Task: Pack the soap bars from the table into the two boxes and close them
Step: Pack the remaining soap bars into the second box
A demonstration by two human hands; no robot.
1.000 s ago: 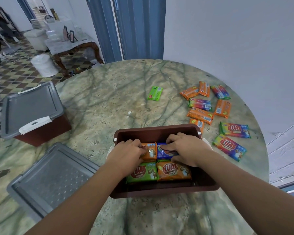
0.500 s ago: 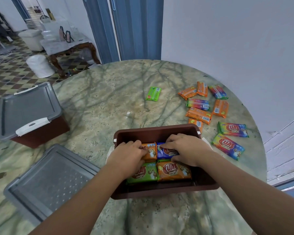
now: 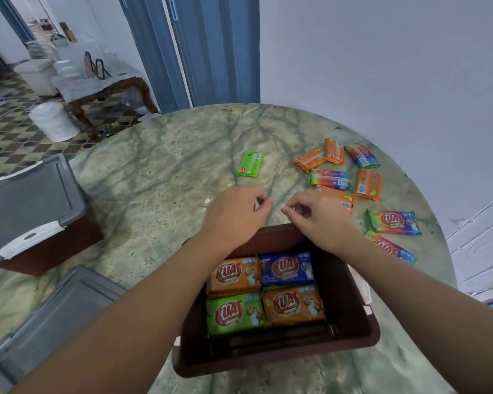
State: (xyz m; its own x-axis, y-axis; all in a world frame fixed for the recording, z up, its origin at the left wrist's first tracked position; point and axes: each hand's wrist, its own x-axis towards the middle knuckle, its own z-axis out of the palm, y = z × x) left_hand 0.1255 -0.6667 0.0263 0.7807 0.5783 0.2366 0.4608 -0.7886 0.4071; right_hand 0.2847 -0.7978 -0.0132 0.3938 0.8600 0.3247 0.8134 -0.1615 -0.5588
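While four soap bars (image 3: 264,295) lie flat in two rows inside the open brown box (image 3: 350,317) at the near edge of the table (image 3: 165,177), both hands hover past the box's far wall with nothing in them. The left hand (image 3: 236,211) and right hand (image 3: 316,216) are close together, fingers loosely curled and fingertips nearly meeting, gripping nothing. In the box, an orange bar and a blue bar sit in the far row, a green bar and an orange bar in the near row. More loose bars (image 3: 342,172) are scattered on the table to the right, and a single green bar (image 3: 250,164) lies apart, beyond the hands. To the left stands the second box (image 3: 40,245) with its grey lid on, and a loose lid (image 3: 57,317) lies flat nearer.
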